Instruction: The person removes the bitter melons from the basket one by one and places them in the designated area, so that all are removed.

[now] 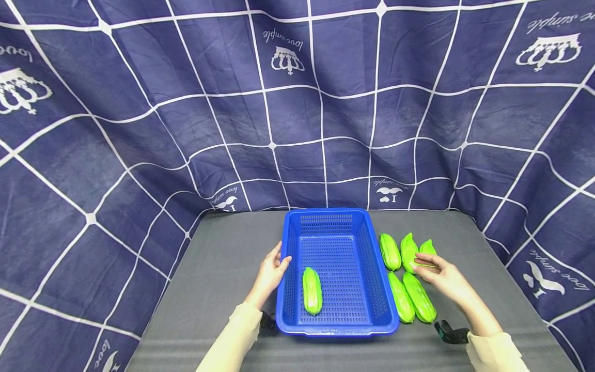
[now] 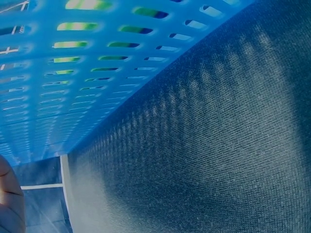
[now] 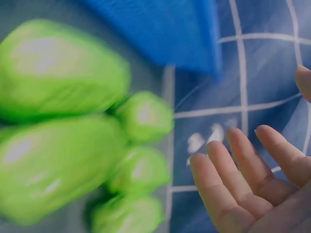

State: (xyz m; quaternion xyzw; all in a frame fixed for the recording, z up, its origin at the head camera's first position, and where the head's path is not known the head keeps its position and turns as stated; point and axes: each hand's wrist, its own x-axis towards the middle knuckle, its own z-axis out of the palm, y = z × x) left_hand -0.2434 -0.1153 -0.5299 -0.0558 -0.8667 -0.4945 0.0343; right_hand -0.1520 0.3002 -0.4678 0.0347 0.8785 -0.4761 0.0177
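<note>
A blue plastic basket [image 1: 338, 330] with slotted walls stands on the grey table. One glossy green, cucumber-shaped vegetable [image 1: 312, 291] lies inside it, toward the left. My left hand [image 1: 269, 269] grips the basket's left rim, thumb over the edge; in the left wrist view the slotted wall [image 2: 73, 92] fills the upper left. To the basket's right lie several similar green vegetables [image 1: 390, 252], in a back and a front group. Over the back ones hovers my right hand [image 1: 443, 276], fingers extended and holding nothing. The right wrist view shows its spread fingers beside the vegetables [image 3: 58, 165].
A dark blue cloth [image 1: 297, 119] with white grid lines hangs behind and on both sides of the table [image 1: 223, 268]. Black straps [image 1: 452, 333] sit at the wrists, below the cream sleeves.
</note>
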